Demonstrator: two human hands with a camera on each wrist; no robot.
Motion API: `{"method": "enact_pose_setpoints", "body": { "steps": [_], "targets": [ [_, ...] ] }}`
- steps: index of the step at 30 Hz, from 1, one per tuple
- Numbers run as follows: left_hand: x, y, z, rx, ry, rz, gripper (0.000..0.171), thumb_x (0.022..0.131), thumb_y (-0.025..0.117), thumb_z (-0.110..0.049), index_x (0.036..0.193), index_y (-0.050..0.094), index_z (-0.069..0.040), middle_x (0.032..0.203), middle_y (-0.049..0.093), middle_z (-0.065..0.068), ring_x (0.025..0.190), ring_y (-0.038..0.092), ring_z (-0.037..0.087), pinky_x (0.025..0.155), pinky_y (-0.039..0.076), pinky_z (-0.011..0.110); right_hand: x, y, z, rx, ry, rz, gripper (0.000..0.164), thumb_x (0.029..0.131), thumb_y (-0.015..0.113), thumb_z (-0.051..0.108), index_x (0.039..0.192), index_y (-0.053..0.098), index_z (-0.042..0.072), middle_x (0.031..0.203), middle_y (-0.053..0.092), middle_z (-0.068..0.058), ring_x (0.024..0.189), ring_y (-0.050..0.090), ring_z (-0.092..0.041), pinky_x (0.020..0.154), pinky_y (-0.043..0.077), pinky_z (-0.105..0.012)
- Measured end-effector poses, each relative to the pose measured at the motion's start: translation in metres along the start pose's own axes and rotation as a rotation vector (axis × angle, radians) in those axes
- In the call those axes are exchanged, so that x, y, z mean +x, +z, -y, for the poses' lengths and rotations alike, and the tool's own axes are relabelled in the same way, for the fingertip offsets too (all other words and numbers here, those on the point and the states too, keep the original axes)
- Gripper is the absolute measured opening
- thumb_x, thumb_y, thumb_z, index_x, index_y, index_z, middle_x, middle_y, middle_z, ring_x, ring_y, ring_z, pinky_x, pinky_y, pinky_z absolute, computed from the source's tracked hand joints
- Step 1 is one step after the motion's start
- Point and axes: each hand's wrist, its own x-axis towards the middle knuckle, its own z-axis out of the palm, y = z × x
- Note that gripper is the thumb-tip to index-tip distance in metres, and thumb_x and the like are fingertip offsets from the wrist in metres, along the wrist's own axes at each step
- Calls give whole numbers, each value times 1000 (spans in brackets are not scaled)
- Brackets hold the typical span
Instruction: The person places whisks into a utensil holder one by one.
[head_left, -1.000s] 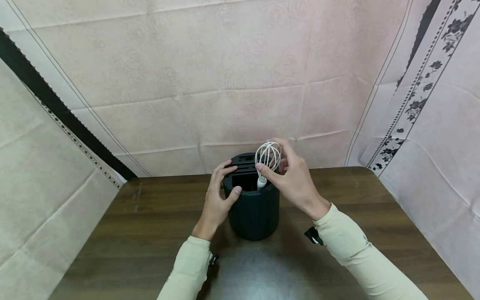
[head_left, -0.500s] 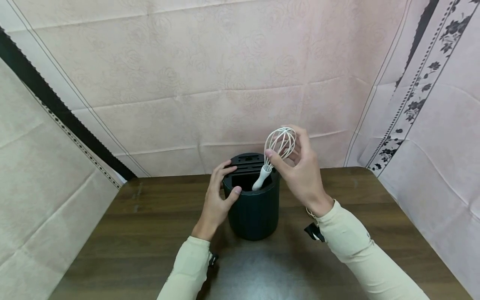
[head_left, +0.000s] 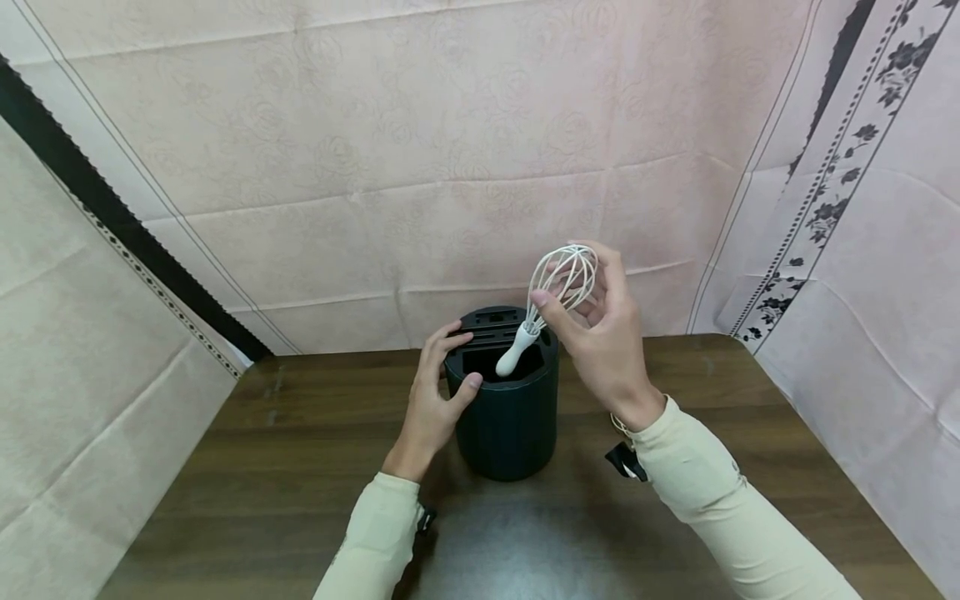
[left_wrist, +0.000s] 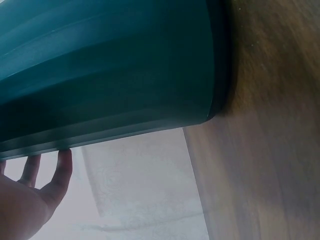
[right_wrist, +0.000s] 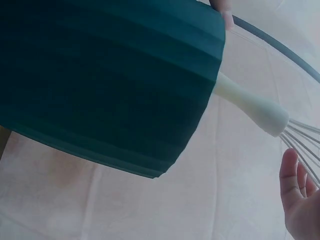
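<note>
A dark green ribbed utensil holder (head_left: 507, 429) stands upright on the table, its top split into a large opening and narrower slots. My left hand (head_left: 437, 398) grips its left side, thumb at the front rim and fingers over the top edge. In the left wrist view, bent fingers (left_wrist: 61, 175) meet its wall. Over the opening, my right hand (head_left: 606, 346) holds a white whisk (head_left: 517, 348) by its wire loops, thumb in front. The whisk slants with its handle pointing down and left; in the right wrist view the handle (right_wrist: 257, 110) is partly hidden behind the holder.
The brown wooden table (head_left: 315, 467) reaches back to a hanging pale cloth (head_left: 420, 150) close behind the holder. More cloth hangs at the left and right sides, the right one with a floral border (head_left: 828, 208).
My right hand has moved up and to the right, drawing the whisk upward. The whisk has gone from nearly upright to slanted, and more of its handle shows. The left hand has stayed put.
</note>
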Motion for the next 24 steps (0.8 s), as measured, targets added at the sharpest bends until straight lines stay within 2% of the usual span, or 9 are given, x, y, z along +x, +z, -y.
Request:
{"method": "enact_pose_setpoints", "body": {
  "steps": [6, 8, 13, 15, 18, 24],
  "targets": [
    [0, 1, 1, -12, -2, -1, 53, 101, 63, -47, 150, 54, -28, 165, 35, -11, 147, 40, 19, 104, 44, 56, -2, 3, -1, -36, 30, 73, 62, 94, 77, 4, 147, 44, 4, 125, 66, -18, 109, 68, -35, 92, 58, -27],
    [0, 1, 2, -13, -2, 1, 52, 101, 64, -45, 150, 54, -28, 165, 36, -10, 147, 40, 19, 104, 44, 56, -4, 5, -3, -65, 45, 103, 64, 94, 78, 5, 148, 43, 4, 126, 65, -17, 111, 69, -38, 94, 59, -31],
    [0, 0, 1, -14, -3, -1, 50, 101, 65, -35, 150, 54, -31, 166, 35, -10, 147, 41, 20, 104, 45, 55, -7, 12, -7, -126, 72, 183, 64, 95, 79, 10, 149, 44, 6, 131, 64, -14, 115, 71, -33, 95, 59, -40],
    [0, 0, 0, -13, -2, -3, 51, 101, 66, -33, 150, 54, -30, 166, 35, -9, 147, 41, 21, 104, 45, 55, -7, 15, -9, -137, 83, 211, 63, 95, 80, 12, 149, 47, 8, 131, 65, -13, 115, 71, -29, 93, 60, -38],
    [-1, 0, 1, -5, -2, -4, 51, 102, 65, -41, 150, 54, -30, 166, 35, -8, 147, 41, 23, 103, 45, 56, -8, 20, -13, -139, 106, 250, 62, 95, 81, 14, 149, 50, 10, 129, 66, -11, 115, 70, -30, 88, 61, -35],
    [0, 0, 1, 11, -3, -7, 58, 100, 62, -61, 150, 54, -32, 166, 35, -9, 147, 41, 22, 102, 46, 55, -9, 28, -18, -185, 121, 340, 61, 95, 81, 15, 149, 52, 10, 131, 64, -12, 119, 67, -30, 87, 62, -36]
  ]
}}
